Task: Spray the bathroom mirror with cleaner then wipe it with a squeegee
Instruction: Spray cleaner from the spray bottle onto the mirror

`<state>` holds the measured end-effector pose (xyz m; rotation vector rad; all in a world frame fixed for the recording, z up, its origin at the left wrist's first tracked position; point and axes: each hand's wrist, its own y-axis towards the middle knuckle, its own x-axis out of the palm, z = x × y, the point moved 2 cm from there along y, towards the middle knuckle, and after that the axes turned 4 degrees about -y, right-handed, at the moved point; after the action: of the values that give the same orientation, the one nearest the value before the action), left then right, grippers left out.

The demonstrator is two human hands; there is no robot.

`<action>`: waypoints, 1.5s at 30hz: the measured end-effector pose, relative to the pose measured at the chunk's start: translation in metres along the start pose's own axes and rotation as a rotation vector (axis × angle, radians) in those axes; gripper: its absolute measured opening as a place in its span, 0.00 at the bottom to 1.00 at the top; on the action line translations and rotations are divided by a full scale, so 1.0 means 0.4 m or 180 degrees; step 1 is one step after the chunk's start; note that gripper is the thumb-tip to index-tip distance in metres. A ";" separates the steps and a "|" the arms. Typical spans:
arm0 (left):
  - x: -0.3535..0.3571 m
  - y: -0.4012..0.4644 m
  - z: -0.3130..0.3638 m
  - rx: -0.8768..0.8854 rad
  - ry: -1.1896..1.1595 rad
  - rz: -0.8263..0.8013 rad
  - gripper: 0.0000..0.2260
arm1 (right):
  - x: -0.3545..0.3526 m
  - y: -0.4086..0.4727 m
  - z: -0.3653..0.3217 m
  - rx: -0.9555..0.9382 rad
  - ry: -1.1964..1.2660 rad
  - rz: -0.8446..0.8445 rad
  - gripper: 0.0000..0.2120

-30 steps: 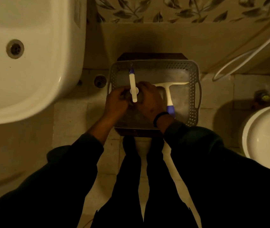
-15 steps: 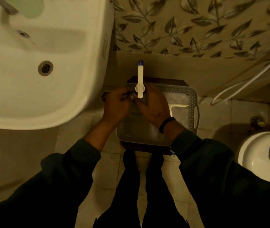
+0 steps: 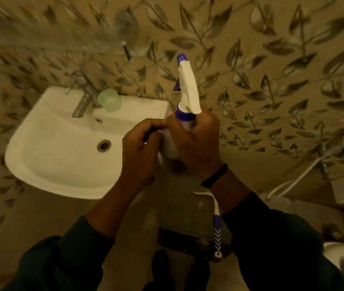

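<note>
White washbasin [image 3: 62, 152] at left. Right hand [image 3: 196, 141] fingers wrapped round spray bottle [image 3: 186, 97], upright, nozzle up, right of basin. Left hand [image 3: 139, 148] fingers curled against bottle body. Squeegee [image 3: 216, 223] below, in tray.

Leaf-patterned wall [image 3: 271, 59], white basin [image 3: 62, 160] (dim light), floor seemingly tiled.

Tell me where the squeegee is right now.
In the head view the squeegee lies low and right of centre, below the right hand that grips the spray bottle.
</note>
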<state>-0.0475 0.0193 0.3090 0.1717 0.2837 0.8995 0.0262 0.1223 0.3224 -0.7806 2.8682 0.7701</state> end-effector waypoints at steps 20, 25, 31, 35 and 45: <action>-0.488 0.339 0.253 0.0422 -0.1321 -0.0239 0.17 | 0.377 0.277 -0.608 -0.0467 0.0165 0.0158 0.06; -0.584 0.453 0.321 0.0604 -0.1447 -0.0468 0.16 | 0.463 0.368 -0.712 -0.0550 0.0317 0.0024 0.10; -0.631 0.537 0.403 0.0908 -0.1586 -0.0487 0.17 | 0.492 0.442 -0.821 -0.0775 0.0409 0.0026 0.16; -0.651 0.589 0.459 0.1012 -0.1505 -0.0532 0.20 | 0.496 0.480 -0.885 -0.0713 0.0837 -0.0027 0.15; -0.756 0.702 0.507 0.1501 -0.1184 -0.0987 0.19 | 0.590 0.556 -0.996 -0.0963 0.0896 0.0455 0.12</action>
<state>-0.3710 -0.0536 0.6275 0.7043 0.1640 0.4678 -0.2639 -0.0130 0.7241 -0.7747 3.1258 1.2265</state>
